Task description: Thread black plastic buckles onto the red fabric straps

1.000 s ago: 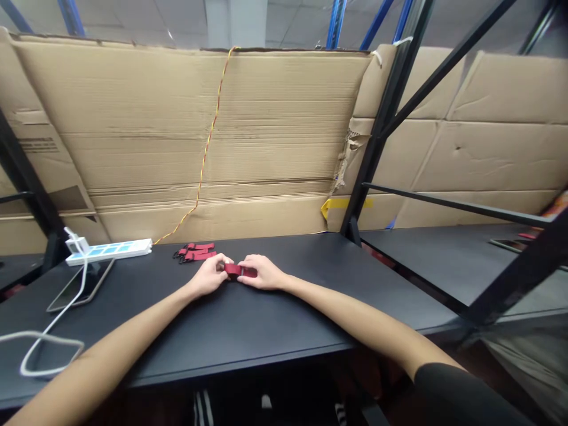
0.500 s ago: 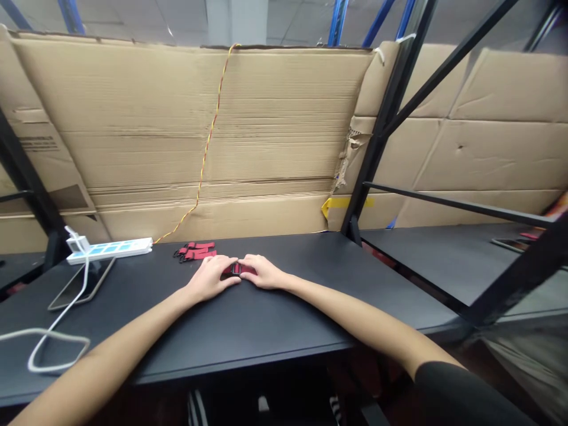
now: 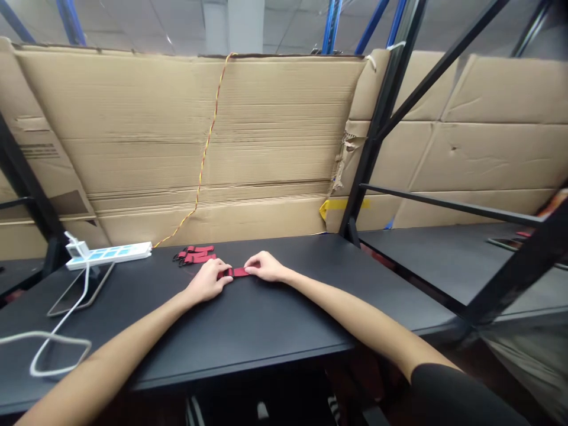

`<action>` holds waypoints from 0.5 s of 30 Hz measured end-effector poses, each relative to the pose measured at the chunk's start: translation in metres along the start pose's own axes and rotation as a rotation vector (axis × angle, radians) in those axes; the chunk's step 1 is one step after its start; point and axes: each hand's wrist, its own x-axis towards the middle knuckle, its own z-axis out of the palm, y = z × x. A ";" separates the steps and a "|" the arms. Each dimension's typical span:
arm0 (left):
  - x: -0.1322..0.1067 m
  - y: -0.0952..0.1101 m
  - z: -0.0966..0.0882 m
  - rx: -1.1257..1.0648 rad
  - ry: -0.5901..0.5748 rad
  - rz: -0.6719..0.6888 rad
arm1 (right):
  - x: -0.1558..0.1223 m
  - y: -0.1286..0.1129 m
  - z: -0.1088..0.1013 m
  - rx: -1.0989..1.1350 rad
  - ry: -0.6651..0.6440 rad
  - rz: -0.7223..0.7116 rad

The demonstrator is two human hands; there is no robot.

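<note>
A short red webbing strap (image 3: pixel 240 272) stretches between my two hands, low over the black tabletop (image 3: pixel 248 325). My left hand (image 3: pixel 210 279) pinches its left part, beside a dark buckle (image 3: pixel 229 272) that shows at the fingertips. At the strap's right end, my right hand (image 3: pixel 265 267) is closed with thumb and fingers on the webbing. Fingers cover both ends of the strap. Just behind my left hand lies a small pile of red straps (image 3: pixel 197 255) with black hooks at their left side.
A white power strip (image 3: pixel 116 253) with a plugged-in charger lies at the back left. Its white cable (image 3: pixel 60 328) loops over a phone-like device (image 3: pixel 82 290). Cardboard (image 3: pixel 275 142) walls the back, and a black metal post (image 3: pixel 370 148) rises at the right.
My right hand has drawn a little to the right and my left hand slightly left. More of the red strap now shows between them, right of the buckle.
</note>
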 end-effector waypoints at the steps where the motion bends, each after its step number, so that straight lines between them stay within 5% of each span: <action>1: 0.000 -0.001 -0.001 0.006 0.000 -0.009 | 0.000 0.004 -0.004 -0.008 0.001 0.015; 15: 0.011 -0.001 0.007 -0.047 0.016 -0.053 | -0.005 0.064 -0.077 -0.019 -0.167 0.117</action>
